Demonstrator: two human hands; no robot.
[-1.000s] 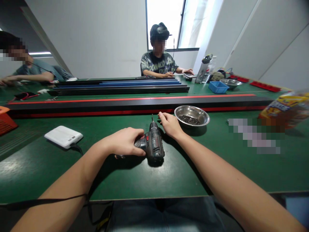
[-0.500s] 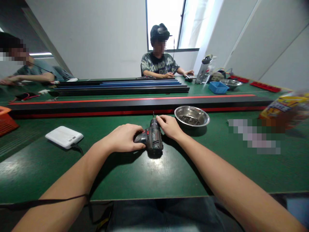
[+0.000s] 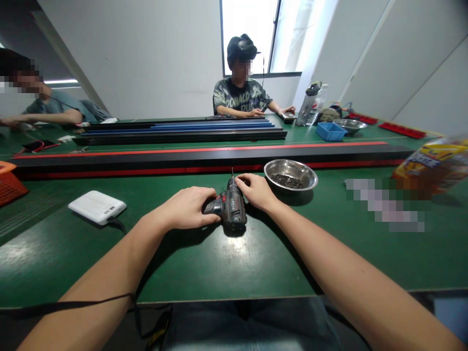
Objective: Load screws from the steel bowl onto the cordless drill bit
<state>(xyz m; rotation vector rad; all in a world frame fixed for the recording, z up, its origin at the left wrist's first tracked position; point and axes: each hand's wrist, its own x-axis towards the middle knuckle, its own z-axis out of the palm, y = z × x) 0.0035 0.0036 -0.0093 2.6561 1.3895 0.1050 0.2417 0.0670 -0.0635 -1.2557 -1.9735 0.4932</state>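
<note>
A dark cordless drill (image 3: 234, 208) lies on its side on the green table (image 3: 270, 263), its bit pointing away from me. My left hand (image 3: 193, 207) is closed around the drill's handle from the left. At the front end, my right hand (image 3: 256, 190) has its thumb and fingers pressed on the chuck. Close behind that hand stands a metal bowl (image 3: 291, 168) with many small dark screws (image 3: 287, 181) in it. Past the drill, a long black profile with red edges (image 3: 183, 160) crosses the table.
A white power bank (image 3: 97, 207) with a cable lies left, near an orange basket (image 3: 10, 183). Right is a yellow snack bag (image 3: 435, 165). Further back are stacked dark and blue strips (image 3: 183, 130), a blue tray (image 3: 331, 131), bottles (image 3: 309, 105) and two seated people.
My hands and the drill have hardly moved. Across the table, the other person's hand has shifted slightly over a small object.
</note>
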